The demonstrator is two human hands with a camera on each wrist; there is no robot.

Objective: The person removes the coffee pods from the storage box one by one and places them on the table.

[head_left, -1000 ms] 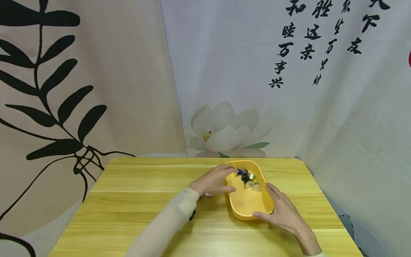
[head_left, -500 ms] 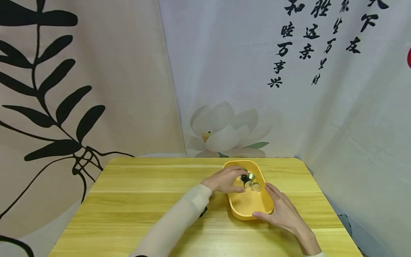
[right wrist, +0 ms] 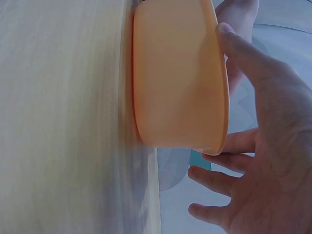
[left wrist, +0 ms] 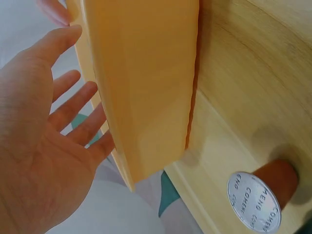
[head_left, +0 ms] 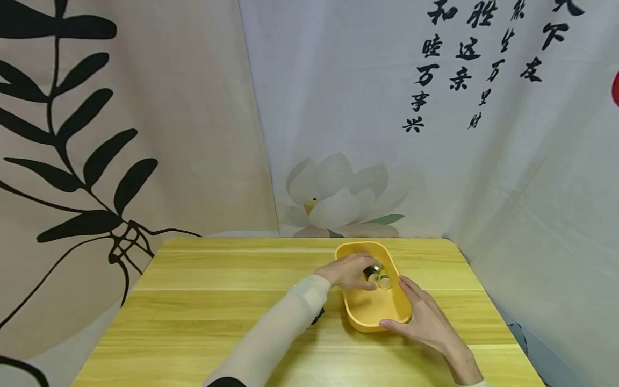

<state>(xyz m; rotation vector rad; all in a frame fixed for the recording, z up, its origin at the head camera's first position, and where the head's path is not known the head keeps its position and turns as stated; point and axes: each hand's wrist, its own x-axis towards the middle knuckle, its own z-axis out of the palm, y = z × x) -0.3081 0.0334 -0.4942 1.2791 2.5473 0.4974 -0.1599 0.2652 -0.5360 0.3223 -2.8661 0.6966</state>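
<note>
A yellow tray (head_left: 376, 309) stands on the wooden table, with several small capsules (head_left: 384, 282) gathered in its far half. My left hand (head_left: 349, 272) reaches over the tray's left rim, its fingers above the capsules and partly hiding them. In the left wrist view the fingers are loosely extended behind the rim, and their tips are partly hidden. My right hand (head_left: 427, 318) spans the near right corner, thumb at the near edge and fingers along the right side. Those fingers look mostly straight in the right wrist view, with the thumb (right wrist: 228, 30) touching the rim.
On the wooden table (head_left: 208, 312), a brown capsule with a printed foil lid (left wrist: 256, 202) lies outside the tray in the left wrist view. A patterned cloth (head_left: 338, 107) hangs behind the table's far edge.
My left hand has moved right, from the tray's left rim to over the capsules, covering more of them. The right hand stays at the tray's corner.
</note>
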